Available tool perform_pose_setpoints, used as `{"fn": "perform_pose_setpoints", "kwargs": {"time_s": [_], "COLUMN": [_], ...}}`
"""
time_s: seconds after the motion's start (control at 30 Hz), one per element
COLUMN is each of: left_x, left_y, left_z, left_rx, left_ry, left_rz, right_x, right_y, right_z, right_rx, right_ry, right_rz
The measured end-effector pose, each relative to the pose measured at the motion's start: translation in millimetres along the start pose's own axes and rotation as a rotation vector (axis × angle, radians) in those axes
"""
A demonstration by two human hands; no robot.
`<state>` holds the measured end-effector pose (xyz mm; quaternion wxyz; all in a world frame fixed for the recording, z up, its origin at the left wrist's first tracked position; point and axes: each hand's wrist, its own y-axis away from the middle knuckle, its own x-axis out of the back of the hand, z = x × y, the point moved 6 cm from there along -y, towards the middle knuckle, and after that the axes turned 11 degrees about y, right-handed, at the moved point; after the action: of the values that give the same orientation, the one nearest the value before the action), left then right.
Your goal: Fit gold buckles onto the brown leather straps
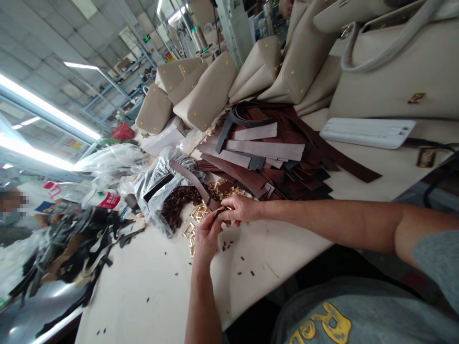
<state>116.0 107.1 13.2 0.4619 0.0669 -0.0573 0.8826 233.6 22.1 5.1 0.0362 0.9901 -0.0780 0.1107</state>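
My left hand [208, 235] and my right hand [241, 209] meet over the white table, fingers closed around a brown strap [193, 179] whose free end reaches up and left. A small dark piece shows between the fingertips, too small to make out. Gold buckles [189, 231] lie beside and behind my hands. Just left of them, small dark brown loops [172, 208] spill from a clear plastic bag [144, 185]. Behind my hands is a heap of brown and black leather strips [251, 162].
Beige handbags [398, 79] stand along the back. A white power strip [369, 133] lies at the right. Tiny dark bits [242, 258] dot the table [143, 267]. Dark scraps [82, 243] pile up at the left, near a person's hand [42, 220].
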Motion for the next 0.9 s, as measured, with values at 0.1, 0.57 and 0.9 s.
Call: {"fn": "perform_pose_setpoints", "kwargs": {"time_s": [0.1, 0.57, 0.9], "left_x": [-8.3, -13.2, -10.9], "left_y": [0, -6, -5], "left_z": [-8, -14, -12], "left_rx": [0.072, 0.078, 0.019], "left_ry": [0.135, 0.57, 0.62], "left_rz": [0.012, 0.248, 0.317], "right_x": [5, 8, 1], "right_y": [-1, 1, 2], "right_z": [-1, -5, -7], "right_rx": [-0.004, -0.004, 0.084], "right_ry": [-0.03, 0.019, -0.044], "right_rz": [0.094, 0.083, 0.104]}}
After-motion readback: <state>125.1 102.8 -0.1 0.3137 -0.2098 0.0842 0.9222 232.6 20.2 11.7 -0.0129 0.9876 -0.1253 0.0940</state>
